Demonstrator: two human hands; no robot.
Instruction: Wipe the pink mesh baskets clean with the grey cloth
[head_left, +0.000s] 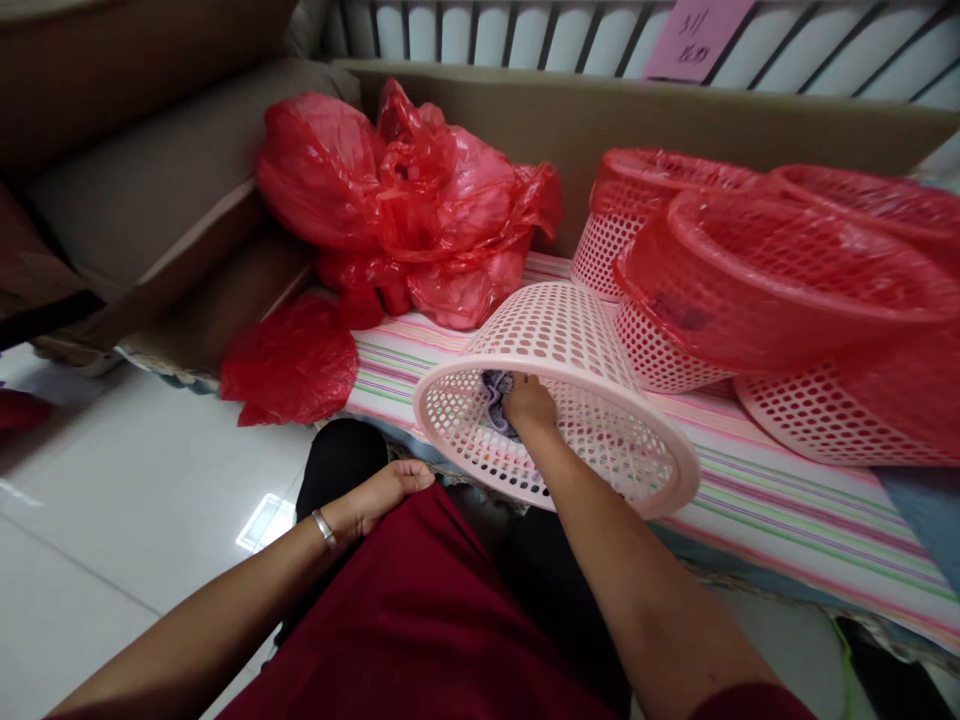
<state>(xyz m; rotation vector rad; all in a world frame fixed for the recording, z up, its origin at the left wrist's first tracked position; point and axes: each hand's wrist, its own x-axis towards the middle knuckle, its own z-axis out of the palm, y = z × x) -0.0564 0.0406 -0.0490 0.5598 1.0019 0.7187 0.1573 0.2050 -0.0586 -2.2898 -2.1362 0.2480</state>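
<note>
A pink perforated plastic basket (555, 320) lies tipped on its side on the striped cloth, its mouth facing me. Inside it, my right hand (529, 405) is closed on a bunched grey-purple cloth (496, 400) and presses it near the basket's inner wall. My left hand (401, 482), with a silver bracelet at the wrist, rests by my knee. Its fingers pinch the hem of my dark red shirt (420, 600).
Several pink baskets lined with red plastic bags (795, 270) stand at the right. Bulging red bags (420, 200) sit at the back left, with a flat red bag (292, 360) before them. The striped cloth (795, 500) covers the seat; a pink label (697, 40) hangs behind.
</note>
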